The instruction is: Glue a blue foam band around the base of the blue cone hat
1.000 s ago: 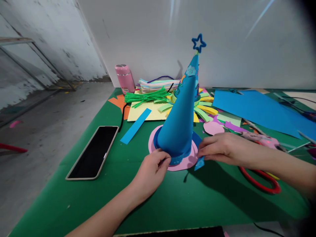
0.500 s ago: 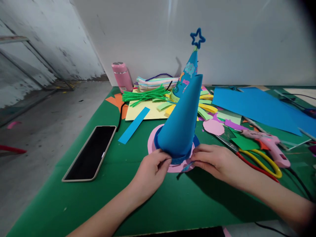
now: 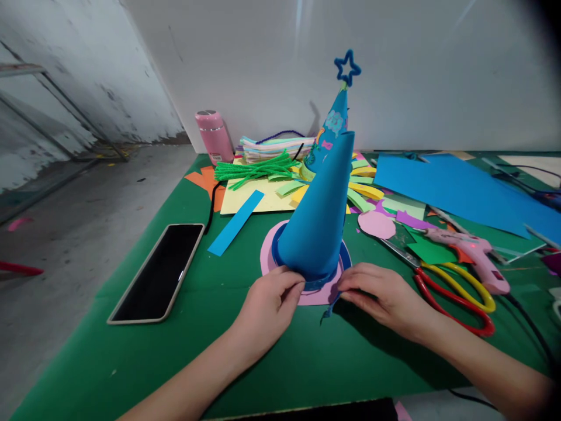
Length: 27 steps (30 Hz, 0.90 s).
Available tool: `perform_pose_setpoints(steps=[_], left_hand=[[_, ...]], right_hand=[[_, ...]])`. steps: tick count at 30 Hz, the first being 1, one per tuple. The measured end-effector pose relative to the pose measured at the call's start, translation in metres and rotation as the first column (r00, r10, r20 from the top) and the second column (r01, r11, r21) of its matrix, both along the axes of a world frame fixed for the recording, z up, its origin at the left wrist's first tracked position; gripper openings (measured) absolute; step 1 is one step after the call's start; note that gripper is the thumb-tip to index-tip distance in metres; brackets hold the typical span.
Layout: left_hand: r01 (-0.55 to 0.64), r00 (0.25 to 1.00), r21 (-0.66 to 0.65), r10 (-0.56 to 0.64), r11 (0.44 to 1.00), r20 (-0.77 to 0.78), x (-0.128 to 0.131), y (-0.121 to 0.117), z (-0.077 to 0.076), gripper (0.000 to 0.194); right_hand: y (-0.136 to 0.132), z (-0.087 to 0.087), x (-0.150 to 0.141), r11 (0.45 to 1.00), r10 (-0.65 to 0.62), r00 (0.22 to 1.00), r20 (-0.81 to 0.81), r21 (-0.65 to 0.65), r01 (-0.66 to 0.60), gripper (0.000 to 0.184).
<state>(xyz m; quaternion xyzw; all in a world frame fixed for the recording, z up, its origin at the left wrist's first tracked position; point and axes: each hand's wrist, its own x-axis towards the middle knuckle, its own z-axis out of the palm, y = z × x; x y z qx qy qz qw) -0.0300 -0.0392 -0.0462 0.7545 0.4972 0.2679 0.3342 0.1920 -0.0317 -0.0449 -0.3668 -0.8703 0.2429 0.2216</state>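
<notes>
A tall blue paper cone (image 3: 319,210) stands in front of me, leaning slightly right. Around its foot runs a dark blue band (image 3: 316,285), and beneath lies a round pink paper base (image 3: 312,298). My left hand (image 3: 274,301) is closed in a pinch at the front of the band. On the right of the base, the fingertips of my right hand (image 3: 381,295) pinch a thin, crumpled blue strip (image 3: 329,310). Its loose end hangs toward the table; I cannot tell its material.
Left are a phone (image 3: 158,275) and a blue paper strip (image 3: 236,222). Behind stand a decorated cone hat (image 3: 328,131), green pipe cleaners (image 3: 254,168) and a pink bottle (image 3: 214,137). Scissors (image 3: 456,292), a pink glue gun (image 3: 473,251) and blue sheets (image 3: 447,187) lie right.
My right hand has drawn slightly away from the cone's foot, and more of the blue strip now hangs past the pink base's edge. My left hand stays at the band.
</notes>
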Motion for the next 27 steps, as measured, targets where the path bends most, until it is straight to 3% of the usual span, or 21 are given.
perform_pose_setpoints(steps=[5, 14, 27], left_hand=[[-0.007, 1.000, -0.013, 0.007, 1.000, 0.027, 0.000, 0.002, 0.000, 0.018], [-0.013, 0.999, -0.038, 0.014, 0.999, 0.040, 0.001, 0.003, 0.002, 0.019], [-0.011, 0.999, -0.037, 0.012, 0.999, 0.037, 0.001, 0.002, 0.005, 0.020]], right_hand=[[-0.001, -0.001, -0.006, 0.993, -0.088, 0.995, -0.037, -0.080, 0.085, 0.011], [-0.003, -0.007, -0.017, 0.964, -0.266, 0.961, -0.076, -0.043, 0.263, 0.007], [-0.004, -0.007, -0.023, 0.959, -0.279, 0.957, -0.078, 0.029, 0.282, 0.009]])
